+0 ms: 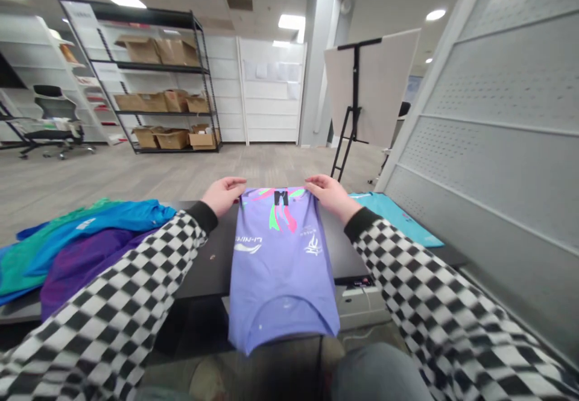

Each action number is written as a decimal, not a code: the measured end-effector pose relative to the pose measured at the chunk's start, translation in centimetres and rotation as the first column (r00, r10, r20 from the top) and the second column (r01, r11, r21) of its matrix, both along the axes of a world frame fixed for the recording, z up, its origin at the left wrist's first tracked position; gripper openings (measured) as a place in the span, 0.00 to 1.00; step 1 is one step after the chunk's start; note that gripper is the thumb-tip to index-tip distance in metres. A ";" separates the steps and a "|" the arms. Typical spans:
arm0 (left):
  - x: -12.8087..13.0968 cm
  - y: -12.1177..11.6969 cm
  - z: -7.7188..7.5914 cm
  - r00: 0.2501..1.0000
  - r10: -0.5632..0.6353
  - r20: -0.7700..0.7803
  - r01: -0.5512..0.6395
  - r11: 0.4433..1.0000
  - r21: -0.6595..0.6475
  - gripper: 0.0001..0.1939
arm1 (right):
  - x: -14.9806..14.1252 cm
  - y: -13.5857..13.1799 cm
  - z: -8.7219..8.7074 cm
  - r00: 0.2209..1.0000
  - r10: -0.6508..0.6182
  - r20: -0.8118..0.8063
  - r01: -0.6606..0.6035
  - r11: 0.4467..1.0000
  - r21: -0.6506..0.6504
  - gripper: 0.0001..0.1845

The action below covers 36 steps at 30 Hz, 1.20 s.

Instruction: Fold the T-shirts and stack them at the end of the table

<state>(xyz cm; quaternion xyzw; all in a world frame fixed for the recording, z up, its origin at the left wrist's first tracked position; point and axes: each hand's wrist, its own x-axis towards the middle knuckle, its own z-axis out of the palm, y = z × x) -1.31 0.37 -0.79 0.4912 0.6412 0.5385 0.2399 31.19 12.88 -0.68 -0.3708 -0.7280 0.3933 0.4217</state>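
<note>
Across a black table (208, 268), a lavender T-shirt (283, 268) is laid flat and upside down, its collar drooped over the near edge. The far hem is met by both hands: the left hand (221, 196) is held open, just at the hem's corner, and the right hand (330, 196) is rested open on the fabric, with nothing clenched by either. A heap of blue, green and purple shirts (90, 226) is piled to the left; a teal shirt (393, 217) is spread to the right.
</note>
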 end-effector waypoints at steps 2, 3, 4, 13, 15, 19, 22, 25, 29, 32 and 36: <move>-1.4 3.4 -1.6 0.978 0.164 -0.126 -0.179 0.977 -0.119 0.23 | -1.3 3.4 -1.5 0.966 -0.194 0.169 0.191 0.981 0.033 0.17; -2.1 4.5 -2.4 0.965 0.206 -0.165 -0.231 0.961 -0.155 0.22 | -1.6 4.5 -2.1 0.942 -0.246 0.228 0.242 0.969 0.044 0.19; -2.8 5.2 -3.1 0.955 0.227 -0.193 -0.262 0.948 -0.181 0.21 | -1.7 5.3 -2.7 0.922 -0.271 0.277 0.265 0.962 0.058 0.21; -4.5 5.1 -7.2 0.912 0.074 -0.403 -0.147 0.977 -0.155 0.26 | -0.6 5.2 -5.1 0.847 -0.192 0.496 0.082 0.968 0.236 0.22; -2.9 5.1 -7.9 0.868 -0.038 -0.496 -0.023 0.993 -0.116 0.27 | -1.2 4.2 -5.3 0.828 -0.177 0.532 0.027 0.960 0.278 0.22; 1.8 5.2 -9.9 0.641 -0.299 -0.707 0.274 0.950 -0.153 0.30 | -3.1 1.5 -7.2 0.772 -0.091 0.629 -0.167 0.926 0.338 0.24; 4.5 5.3 -11.9 0.494 -0.405 -0.770 0.280 0.912 -0.300 0.33 | -3.8 0.0 -9.9 0.702 -0.045 0.711 -0.233 0.928 0.289 0.29; 5.2 5.4 -13.7 0.509 -0.418 -0.753 0.144 0.903 -0.404 0.35 | -3.0 -0.4 -12.5 0.635 -0.059 0.771 -0.165 0.964 0.210 0.31; 3.1 5.0 -14.8 0.658 -0.270 -0.703 0.035 0.944 -0.329 0.30 | -1.3 0.7 -14.1 0.711 -0.165 0.683 0.016 0.976 0.219 0.26; 0.5 4.8 -14.5 0.733 -0.075 -0.676 -0.108 0.968 -0.224 0.22 | -0.5 2.2 -14.2 0.767 -0.297 0.568 0.204 0.953 0.223 0.19; -1.9 5.3 -13.8 0.752 0.074 -0.655 -0.287 0.931 -0.225 0.18 | -0.5 4.6 -13.9 0.786 -0.344 0.514 0.294 0.939 0.178 0.14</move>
